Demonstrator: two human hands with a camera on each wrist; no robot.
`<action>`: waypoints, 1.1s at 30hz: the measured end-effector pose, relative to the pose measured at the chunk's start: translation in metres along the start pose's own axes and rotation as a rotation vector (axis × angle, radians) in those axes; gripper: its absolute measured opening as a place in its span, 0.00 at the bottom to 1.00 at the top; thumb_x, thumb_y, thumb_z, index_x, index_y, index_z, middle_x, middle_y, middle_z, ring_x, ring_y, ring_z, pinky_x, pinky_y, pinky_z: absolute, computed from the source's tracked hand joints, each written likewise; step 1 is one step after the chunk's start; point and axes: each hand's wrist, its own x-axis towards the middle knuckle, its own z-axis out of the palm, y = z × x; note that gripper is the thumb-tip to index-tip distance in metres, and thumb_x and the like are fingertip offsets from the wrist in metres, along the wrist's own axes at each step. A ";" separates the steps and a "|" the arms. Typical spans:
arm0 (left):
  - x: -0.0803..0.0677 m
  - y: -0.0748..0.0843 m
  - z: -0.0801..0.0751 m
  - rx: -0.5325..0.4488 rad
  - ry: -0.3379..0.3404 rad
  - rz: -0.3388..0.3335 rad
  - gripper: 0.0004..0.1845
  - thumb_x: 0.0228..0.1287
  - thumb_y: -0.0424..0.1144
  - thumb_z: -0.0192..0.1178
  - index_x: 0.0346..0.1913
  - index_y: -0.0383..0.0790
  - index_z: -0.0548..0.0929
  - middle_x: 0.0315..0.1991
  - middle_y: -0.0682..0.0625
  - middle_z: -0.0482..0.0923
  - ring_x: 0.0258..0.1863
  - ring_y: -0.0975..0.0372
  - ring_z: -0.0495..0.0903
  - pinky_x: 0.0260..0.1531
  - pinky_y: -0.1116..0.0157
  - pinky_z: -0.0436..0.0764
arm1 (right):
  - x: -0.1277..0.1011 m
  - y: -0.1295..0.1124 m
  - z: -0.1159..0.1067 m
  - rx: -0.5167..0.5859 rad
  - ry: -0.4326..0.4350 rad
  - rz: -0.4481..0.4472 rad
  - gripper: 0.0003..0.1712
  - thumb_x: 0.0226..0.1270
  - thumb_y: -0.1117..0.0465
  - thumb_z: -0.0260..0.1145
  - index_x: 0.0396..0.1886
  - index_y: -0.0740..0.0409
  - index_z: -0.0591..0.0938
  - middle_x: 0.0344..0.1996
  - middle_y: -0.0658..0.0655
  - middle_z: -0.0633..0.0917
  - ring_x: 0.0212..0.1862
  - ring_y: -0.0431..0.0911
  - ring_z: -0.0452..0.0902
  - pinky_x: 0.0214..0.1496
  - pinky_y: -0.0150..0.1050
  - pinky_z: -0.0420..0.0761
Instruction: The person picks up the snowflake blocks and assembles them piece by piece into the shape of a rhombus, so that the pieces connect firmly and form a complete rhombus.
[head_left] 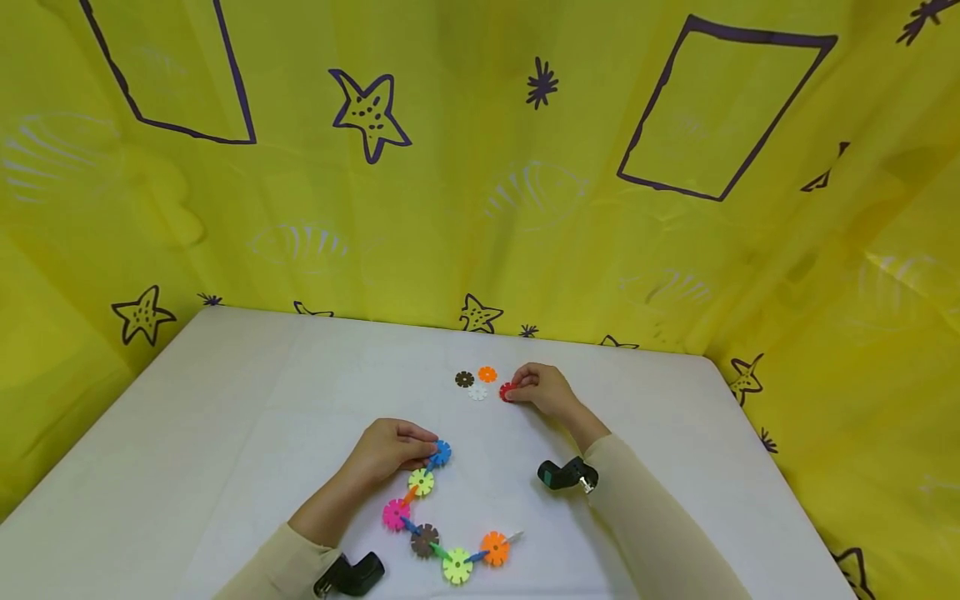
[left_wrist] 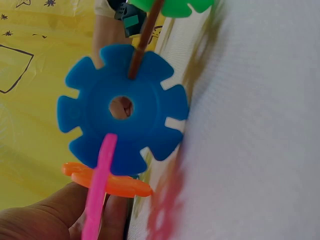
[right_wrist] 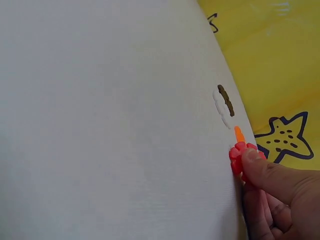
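On table point(head_left: 225, 400), right hand point(head_left: 543, 389) pinches red disc point(head_left: 507, 392).

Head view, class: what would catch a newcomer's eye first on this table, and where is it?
The curved chain of bright snowflake discs near the table's front edge, its blue disc held by the left hand. Farther back, the right hand pinches a red disc beside loose orange, brown and white discs. Yellow starfish-print curtain surrounds everything.

White table point(head_left: 225, 417). On it: loose discs at far centre, brown point(head_left: 464, 379), orange point(head_left: 487, 374), white point(head_left: 477, 392), red point(head_left: 507, 392), close together. Nearer the front edge, a chain point(head_left: 431, 521) of coloured discs lies in a curve.
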 end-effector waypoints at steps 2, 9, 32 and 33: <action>0.000 0.000 0.000 0.000 0.000 -0.001 0.12 0.58 0.34 0.70 0.42 0.30 0.87 0.33 0.46 0.88 0.25 0.66 0.83 0.32 0.70 0.85 | -0.004 0.005 0.002 0.055 -0.009 -0.030 0.11 0.58 0.65 0.74 0.38 0.61 0.81 0.30 0.52 0.83 0.35 0.43 0.74 0.36 0.29 0.75; 0.001 0.000 0.000 0.014 0.008 -0.004 0.11 0.57 0.35 0.71 0.41 0.31 0.88 0.32 0.47 0.88 0.24 0.66 0.82 0.30 0.70 0.84 | -0.022 0.011 0.011 0.171 -0.043 -0.121 0.12 0.61 0.67 0.72 0.44 0.64 0.84 0.34 0.55 0.87 0.34 0.41 0.77 0.36 0.28 0.77; 0.004 -0.001 0.000 0.021 -0.019 -0.001 0.11 0.58 0.35 0.71 0.41 0.30 0.88 0.32 0.46 0.88 0.23 0.66 0.82 0.31 0.69 0.85 | -0.072 -0.002 0.051 0.201 -0.156 -0.248 0.08 0.59 0.65 0.74 0.38 0.60 0.86 0.32 0.54 0.87 0.32 0.40 0.80 0.35 0.28 0.81; 0.004 -0.001 0.000 0.022 -0.019 -0.002 0.11 0.58 0.35 0.70 0.41 0.30 0.88 0.32 0.46 0.88 0.23 0.66 0.82 0.31 0.69 0.85 | -0.073 -0.002 0.051 0.203 -0.162 -0.246 0.08 0.58 0.65 0.74 0.38 0.60 0.86 0.32 0.54 0.87 0.32 0.40 0.80 0.35 0.28 0.81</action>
